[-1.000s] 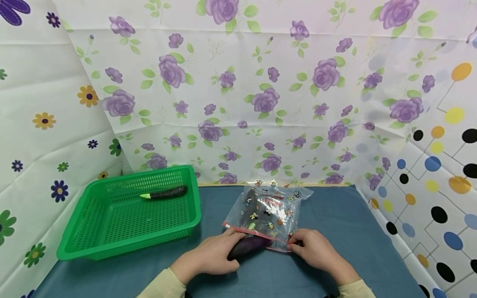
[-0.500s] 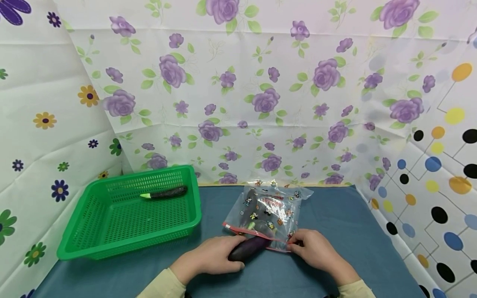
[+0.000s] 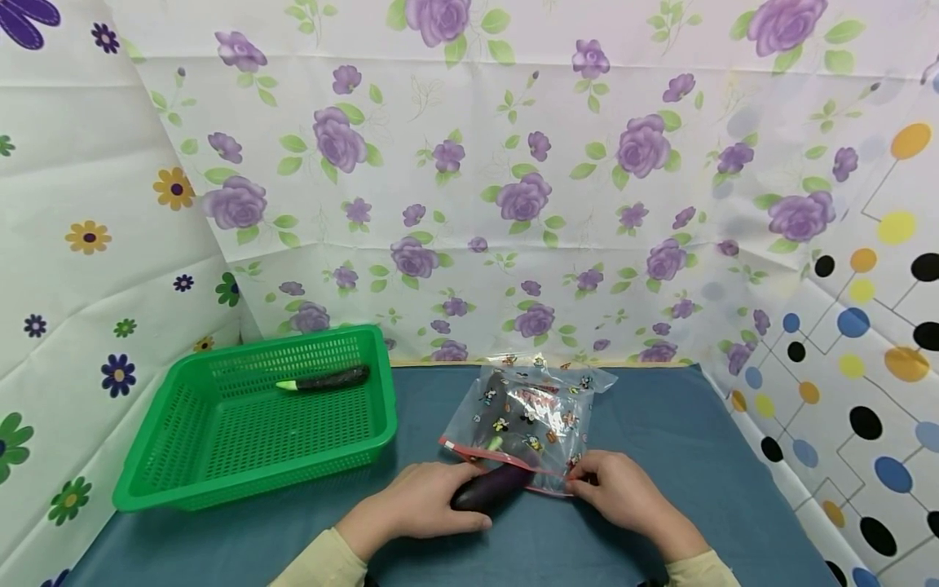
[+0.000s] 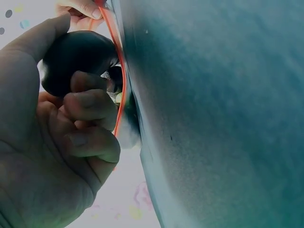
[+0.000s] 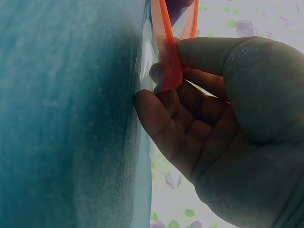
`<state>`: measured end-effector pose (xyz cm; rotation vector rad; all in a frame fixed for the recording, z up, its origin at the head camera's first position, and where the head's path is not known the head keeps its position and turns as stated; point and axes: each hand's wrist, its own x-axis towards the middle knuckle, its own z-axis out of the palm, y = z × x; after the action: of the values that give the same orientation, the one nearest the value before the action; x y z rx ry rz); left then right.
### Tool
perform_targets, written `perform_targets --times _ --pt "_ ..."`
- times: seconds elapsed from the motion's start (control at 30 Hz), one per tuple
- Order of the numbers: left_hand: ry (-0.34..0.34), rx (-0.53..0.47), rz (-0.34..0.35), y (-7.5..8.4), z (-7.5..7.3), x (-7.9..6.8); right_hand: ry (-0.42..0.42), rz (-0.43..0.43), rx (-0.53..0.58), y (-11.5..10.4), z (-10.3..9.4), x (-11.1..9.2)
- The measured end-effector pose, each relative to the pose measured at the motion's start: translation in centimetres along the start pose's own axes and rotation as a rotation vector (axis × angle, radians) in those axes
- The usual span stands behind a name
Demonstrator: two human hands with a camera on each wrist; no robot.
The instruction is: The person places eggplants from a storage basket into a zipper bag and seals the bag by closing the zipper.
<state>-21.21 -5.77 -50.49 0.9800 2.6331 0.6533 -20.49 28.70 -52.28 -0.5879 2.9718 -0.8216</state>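
A dark purple eggplant (image 3: 490, 489) lies with its far end inside the mouth of a clear zip bag (image 3: 561, 416) that has a red-edged opening and small cartoon prints. My left hand (image 3: 418, 499) grips the near end of that eggplant, thumb on one side and curled fingers on the other, as the left wrist view shows. At the right corner of the opening, my right hand (image 3: 619, 493) pinches the red edge (image 5: 168, 52) between thumb and fingers. Dark eggplants with a green stem end (image 3: 495, 444) show through the plastic; the part of the gripped one inside is partly hidden.
On the left stands a green perforated basket (image 3: 253, 489) with one slim dark eggplant (image 3: 326, 380), green at its tip, near its back right. A blue cloth (image 3: 660, 424) covers the table. Patterned sheets (image 3: 469, 204) close off the back and both sides.
My left thumb has shifted slightly right along the near side of the eggplant. The eggplant, the bag and my right hand look almost unmoved.
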Motion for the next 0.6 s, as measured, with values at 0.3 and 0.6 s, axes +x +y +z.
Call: perform_targets --times 0.3,0.6 --pt "0.054 0.011 0.047 0.13 0.02 -0.11 0.005 0.011 0.003 -0.02 0.01 0.07" --pt "-0.002 0.01 0.047 0.32 -0.08 -0.21 -0.004 0.011 -0.012 -0.11 -0.01 0.05"
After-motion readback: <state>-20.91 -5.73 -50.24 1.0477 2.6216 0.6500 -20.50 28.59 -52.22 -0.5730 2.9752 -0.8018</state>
